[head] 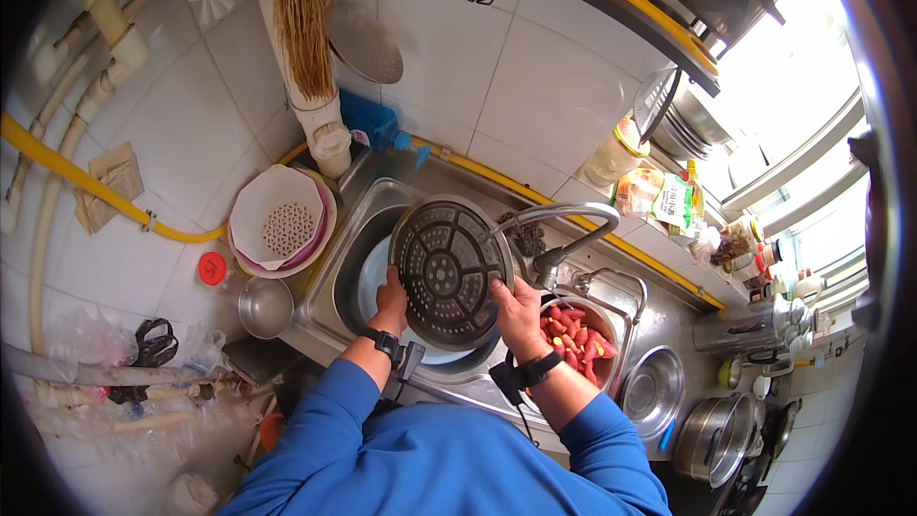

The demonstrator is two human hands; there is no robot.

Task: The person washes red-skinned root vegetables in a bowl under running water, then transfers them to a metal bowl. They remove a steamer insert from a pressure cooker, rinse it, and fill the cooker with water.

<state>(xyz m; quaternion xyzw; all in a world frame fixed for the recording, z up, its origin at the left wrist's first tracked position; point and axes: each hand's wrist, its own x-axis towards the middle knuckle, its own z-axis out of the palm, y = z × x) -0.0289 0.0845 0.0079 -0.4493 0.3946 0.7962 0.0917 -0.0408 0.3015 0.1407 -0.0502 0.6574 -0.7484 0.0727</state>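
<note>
A round, dark metal steamer tray (448, 269) with rows of small holes is held up over the left sink basin (351, 258). My left hand (389, 306) grips its left rim, and my right hand (517, 314) grips its right rim with the thumb on top. Beneath the tray, part of a pale blue basin (372, 279) shows inside the sink; the tray hides the rest. The curved faucet (573, 209) reaches over the tray's upper right edge. Just right of my right hand, red sweet potatoes (577, 338) fill a metal pot in the other sink basin.
Stacked plastic colanders (276, 211) and a small metal bowl (266, 308) stand left of the sink. On the right counter are a shallow metal basin (652, 393) and a steel pot (716, 437). A blue detergent bottle (372, 125) stands behind the sink. Jars and food packets (652, 197) line the ledge.
</note>
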